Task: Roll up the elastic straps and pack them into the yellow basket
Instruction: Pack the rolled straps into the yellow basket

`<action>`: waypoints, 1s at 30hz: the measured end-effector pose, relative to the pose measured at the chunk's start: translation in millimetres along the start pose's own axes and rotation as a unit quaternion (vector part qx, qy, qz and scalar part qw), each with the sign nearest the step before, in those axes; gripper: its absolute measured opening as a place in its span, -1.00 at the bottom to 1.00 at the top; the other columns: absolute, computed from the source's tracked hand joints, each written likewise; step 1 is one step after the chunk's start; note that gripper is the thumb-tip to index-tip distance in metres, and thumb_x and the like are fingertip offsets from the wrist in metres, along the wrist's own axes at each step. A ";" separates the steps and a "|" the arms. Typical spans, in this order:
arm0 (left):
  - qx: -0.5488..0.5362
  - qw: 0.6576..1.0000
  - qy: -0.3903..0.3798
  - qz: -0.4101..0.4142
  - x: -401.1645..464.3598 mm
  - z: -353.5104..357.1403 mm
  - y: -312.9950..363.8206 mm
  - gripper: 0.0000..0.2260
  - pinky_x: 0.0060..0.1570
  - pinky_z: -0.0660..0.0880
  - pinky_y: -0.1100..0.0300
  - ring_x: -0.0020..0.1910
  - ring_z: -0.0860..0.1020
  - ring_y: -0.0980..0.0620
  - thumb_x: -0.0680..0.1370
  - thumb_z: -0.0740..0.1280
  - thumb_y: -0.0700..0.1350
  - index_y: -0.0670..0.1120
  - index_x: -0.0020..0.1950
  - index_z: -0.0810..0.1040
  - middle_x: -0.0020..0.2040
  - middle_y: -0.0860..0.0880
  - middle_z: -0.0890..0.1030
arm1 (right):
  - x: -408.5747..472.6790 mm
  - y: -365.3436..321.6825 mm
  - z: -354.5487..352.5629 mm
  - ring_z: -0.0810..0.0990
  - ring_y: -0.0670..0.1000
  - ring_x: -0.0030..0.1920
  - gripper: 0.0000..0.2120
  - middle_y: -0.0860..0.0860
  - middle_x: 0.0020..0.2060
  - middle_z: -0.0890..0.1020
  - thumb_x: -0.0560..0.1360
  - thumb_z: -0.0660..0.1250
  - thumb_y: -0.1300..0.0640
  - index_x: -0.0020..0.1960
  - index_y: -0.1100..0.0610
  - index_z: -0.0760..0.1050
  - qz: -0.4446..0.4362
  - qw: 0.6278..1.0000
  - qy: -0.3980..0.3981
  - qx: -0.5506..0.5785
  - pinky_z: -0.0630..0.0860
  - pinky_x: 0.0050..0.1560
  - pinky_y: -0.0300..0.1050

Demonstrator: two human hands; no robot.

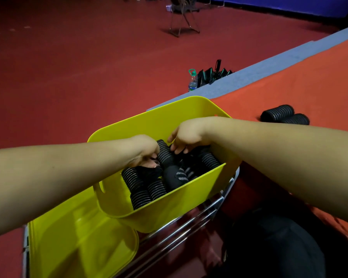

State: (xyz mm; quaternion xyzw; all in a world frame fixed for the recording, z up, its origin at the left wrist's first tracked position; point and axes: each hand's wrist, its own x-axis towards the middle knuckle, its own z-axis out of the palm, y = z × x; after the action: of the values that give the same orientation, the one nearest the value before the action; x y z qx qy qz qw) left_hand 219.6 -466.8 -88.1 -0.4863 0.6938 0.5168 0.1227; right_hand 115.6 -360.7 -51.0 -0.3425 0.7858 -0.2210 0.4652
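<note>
Rolled elastic straps (149,185) fill the yellow basket (165,121), your left hand (147,152) and right hand (186,137) both pinching one upright roll (165,153), two rolls (284,117) on the red tabletop's (309,81) near edge.

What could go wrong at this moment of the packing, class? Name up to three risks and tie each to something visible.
1. The yellow basket looks tilted and overhangs the table edge, so it might tip while both hands press inside.
2. The left hand and right hand crowd one rolled strap; it may unroll.
3. Two rolled straps on the orange cloth could be forgotten.
</note>
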 end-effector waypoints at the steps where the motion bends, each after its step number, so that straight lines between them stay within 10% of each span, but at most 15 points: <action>1: -0.005 1.000 0.007 0.016 -6.5 -1.7 3.6 -0.82 -0.59 0.46 0.30 -0.49 0.49 0.01 0.64 0.18 -0.24 -0.20 -0.16 0.39 -0.21 -0.10 0.46 | -6.5 0.2 -4.8 0.64 0.08 0.06 -0.69 0.17 0.20 0.59 0.65 0.07 0.35 0.36 0.24 0.37 -0.012 0.999 0.018 0.034 0.46 -0.22 -0.22; 11: -0.072 0.968 -0.032 0.238 -87.1 37.0 72.5 -0.96 -0.48 0.44 0.30 -0.44 0.51 0.07 0.60 0.25 -0.20 -0.15 -0.01 0.47 -0.18 -0.04 0.55 | -114.6 56.9 -52.0 0.54 -0.06 -0.31 -0.79 -0.02 -0.21 0.62 0.60 0.15 0.25 -0.06 0.07 0.53 -0.135 0.925 0.319 0.158 0.37 -0.37 -0.25; 23: -0.007 0.917 -0.104 0.386 -131.3 169.1 151.1 -0.87 -0.40 0.39 0.23 -0.42 0.48 0.00 0.53 0.25 -0.29 -0.11 -0.16 0.51 -0.25 -0.06 0.57 | -181.5 207.8 -74.0 0.50 -0.08 -0.38 -0.79 -0.03 -0.26 0.60 0.54 0.14 0.23 -0.11 0.03 0.51 -0.037 0.786 0.546 0.288 0.36 -0.32 -0.21; 30: 0.208 0.881 0.015 0.425 -104.2 224.8 178.1 -0.75 0.01 0.45 0.14 0.10 0.56 -0.11 0.57 0.19 -0.24 -0.07 0.12 0.61 0.14 -0.09 0.63 | -162.0 252.6 -71.9 0.57 0.00 -0.32 -0.80 0.00 -0.23 0.62 0.56 0.12 0.25 -0.03 0.09 0.50 0.014 0.773 0.548 0.319 0.56 -0.17 -0.03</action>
State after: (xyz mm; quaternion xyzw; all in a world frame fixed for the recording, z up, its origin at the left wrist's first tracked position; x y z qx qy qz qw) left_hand 53.9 -222.9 -9.5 -0.1160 0.9271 0.3558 -0.0205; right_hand 21.9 -69.4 -91.5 0.0158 0.7965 -0.6031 0.0410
